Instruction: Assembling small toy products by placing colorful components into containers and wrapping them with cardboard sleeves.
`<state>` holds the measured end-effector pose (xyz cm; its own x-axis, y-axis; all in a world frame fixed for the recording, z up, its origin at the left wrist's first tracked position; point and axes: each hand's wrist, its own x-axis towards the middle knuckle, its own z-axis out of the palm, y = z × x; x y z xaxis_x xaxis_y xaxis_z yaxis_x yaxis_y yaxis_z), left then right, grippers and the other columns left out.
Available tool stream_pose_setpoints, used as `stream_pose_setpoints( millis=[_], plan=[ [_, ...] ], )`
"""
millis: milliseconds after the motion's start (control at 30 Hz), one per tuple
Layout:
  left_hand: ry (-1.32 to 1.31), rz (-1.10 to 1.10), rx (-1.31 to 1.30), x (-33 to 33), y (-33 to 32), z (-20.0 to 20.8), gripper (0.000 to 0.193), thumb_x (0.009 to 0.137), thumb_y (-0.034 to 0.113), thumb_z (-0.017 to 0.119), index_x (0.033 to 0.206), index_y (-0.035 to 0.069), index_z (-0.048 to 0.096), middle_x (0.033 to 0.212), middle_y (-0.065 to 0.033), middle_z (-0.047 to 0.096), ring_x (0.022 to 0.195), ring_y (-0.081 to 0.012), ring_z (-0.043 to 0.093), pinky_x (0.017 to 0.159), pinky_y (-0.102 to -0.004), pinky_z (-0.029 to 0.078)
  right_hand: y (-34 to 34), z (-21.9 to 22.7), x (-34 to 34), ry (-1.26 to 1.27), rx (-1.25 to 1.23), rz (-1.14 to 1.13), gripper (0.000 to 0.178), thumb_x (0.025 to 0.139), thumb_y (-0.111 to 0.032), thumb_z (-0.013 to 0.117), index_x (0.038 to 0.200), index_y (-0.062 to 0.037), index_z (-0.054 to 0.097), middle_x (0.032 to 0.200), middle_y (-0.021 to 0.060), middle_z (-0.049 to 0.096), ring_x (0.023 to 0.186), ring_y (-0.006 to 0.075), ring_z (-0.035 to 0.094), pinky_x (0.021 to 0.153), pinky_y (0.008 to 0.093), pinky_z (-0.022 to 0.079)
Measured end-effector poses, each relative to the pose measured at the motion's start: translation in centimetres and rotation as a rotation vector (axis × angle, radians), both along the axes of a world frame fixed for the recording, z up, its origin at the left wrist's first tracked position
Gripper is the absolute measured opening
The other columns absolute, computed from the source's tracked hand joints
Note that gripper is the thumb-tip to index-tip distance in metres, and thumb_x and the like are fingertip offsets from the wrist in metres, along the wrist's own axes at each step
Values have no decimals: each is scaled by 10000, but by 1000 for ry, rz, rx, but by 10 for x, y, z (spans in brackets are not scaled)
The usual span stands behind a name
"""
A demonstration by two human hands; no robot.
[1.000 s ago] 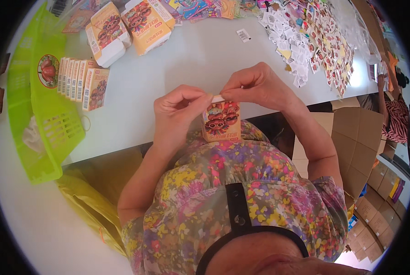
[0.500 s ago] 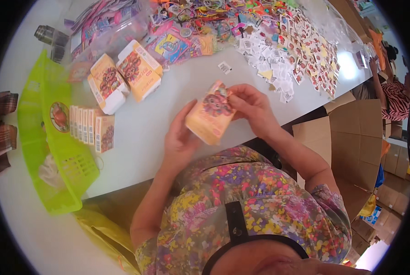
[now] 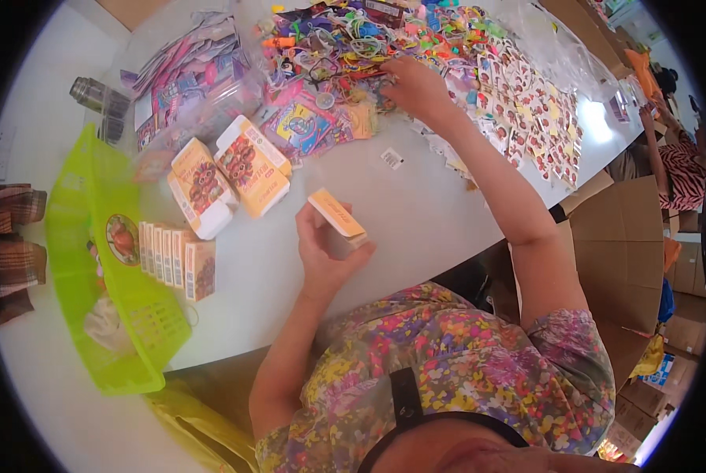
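My left hand (image 3: 325, 256) is wrapped round a small yellow-orange carton (image 3: 337, 213), held upright above the table with its top flap standing up. What is inside the carton cannot be seen. Stretched far forward, my right hand (image 3: 416, 91) is at the near edge of a heap of small colourful plastic trinkets (image 3: 345, 39). Its fingers are apart, and nothing shows between them. Left of the carton, two larger printed boxes (image 3: 252, 169) lie on the white table (image 3: 290, 315). A row of several small matching cartons (image 3: 201, 268) stands beside them.
A green plastic basket (image 3: 93, 315) is at the left, with a clear tub of pink packets (image 3: 191, 87) behind it. Right of the trinkets lie many small stickers (image 3: 526, 102) and white labels. Open cardboard boxes (image 3: 613, 244) stand off the table's right edge. Another person (image 3: 676, 169) is beyond.
My right hand has let go of the carton and moved forward to the trinket heap. The carton stays in my left hand, now turned with its flap end up.
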<state>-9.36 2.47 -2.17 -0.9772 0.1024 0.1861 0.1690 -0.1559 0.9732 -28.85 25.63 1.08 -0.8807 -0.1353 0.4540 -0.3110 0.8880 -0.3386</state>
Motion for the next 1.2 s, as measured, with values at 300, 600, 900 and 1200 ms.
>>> stream_pose_setpoints(
  millis=[300, 600, 900, 1200],
  plan=[
    [3, 18, -31, -1, 1, 3, 840, 651, 83, 833, 1319, 32, 327, 1164, -113, 548, 1069, -198, 552, 932, -358, 445, 24, 7, -16, -410, -391, 164, 128, 792, -122, 696, 890, -47, 665, 778, 20, 658, 677, 114, 615, 600, 255, 482],
    [91, 70, -112, -3, 3, 2, 830, 660, 65, 831, 1336, 29, 350, 1210, -117, 543, 1076, -196, 567, 916, -344, 464, 48, 45, 1, -681, -870, 235, 181, 781, -46, 626, 934, -36, 721, 868, 79, 715, 728, 137, 670, 627, 312, 518],
    [102, 83, -166, -2, 6, 6, 825, 666, 71, 833, 1335, 24, 353, 1179, -104, 549, 1048, -189, 582, 907, -340, 471, 2, -6, 29, -301, 154, 237, 239, 790, -101, 615, 1020, -88, 678, 1072, 95, 626, 920, 325, 623, 766, 407, 479],
    [64, 117, -176, -2, 5, 2, 830, 662, 106, 850, 1327, 19, 361, 1151, -97, 561, 1039, -183, 578, 870, -329, 473, 26, 50, 35, -701, -657, 221, 209, 784, -10, 631, 985, -22, 688, 643, -12, 583, 591, 74, 536, 557, 254, 449]
  ],
)
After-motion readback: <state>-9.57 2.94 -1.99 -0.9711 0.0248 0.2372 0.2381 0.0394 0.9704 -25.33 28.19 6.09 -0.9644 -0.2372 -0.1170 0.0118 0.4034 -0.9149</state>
